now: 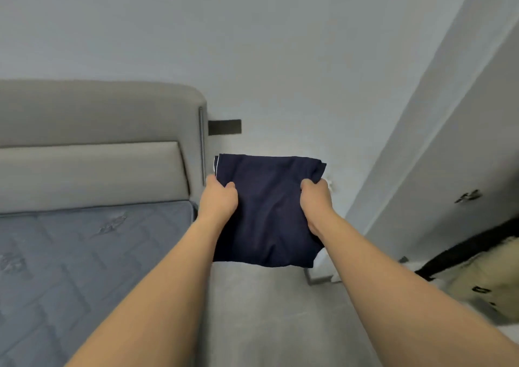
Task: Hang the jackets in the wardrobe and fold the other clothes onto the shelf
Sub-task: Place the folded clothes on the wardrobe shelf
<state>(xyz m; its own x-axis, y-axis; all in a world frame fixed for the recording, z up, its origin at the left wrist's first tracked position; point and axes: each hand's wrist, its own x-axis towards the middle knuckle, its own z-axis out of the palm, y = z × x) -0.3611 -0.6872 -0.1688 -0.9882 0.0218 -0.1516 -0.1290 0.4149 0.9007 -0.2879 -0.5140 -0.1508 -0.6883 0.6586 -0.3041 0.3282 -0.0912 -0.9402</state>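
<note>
Two bare forearms reached out from the bottom of the view, and between them hung a dark navy, square-folded cloth garment [268, 212] with a thin white edge showing at its upper left corner. The left hand [218, 198] gripped the garment's left side, thumb curled over the front and the other fingers hidden behind the cloth; the right hand [316, 198] gripped the right side the same way, bunching the fabric a little at its upper corner. Holding both sides at once probably served to keep the folded layers together, so that the bundle would not fall open while being carried. The garment was in the air, clear of any surface, above the pale grey floor [266, 310] and just to the right of the bed, whose quilted blue-grey mattress [84, 254] and padded grey fabric headboard [98, 130] filled the left side. To the right rose pale grey wardrobe doors [449, 170] with a small metal handle [467, 197], and a cream and black garment [483, 279] lay low at the right edge, blurred. No shelf was in view, so the folding seemed done and the placing on the shelf not yet.
</note>
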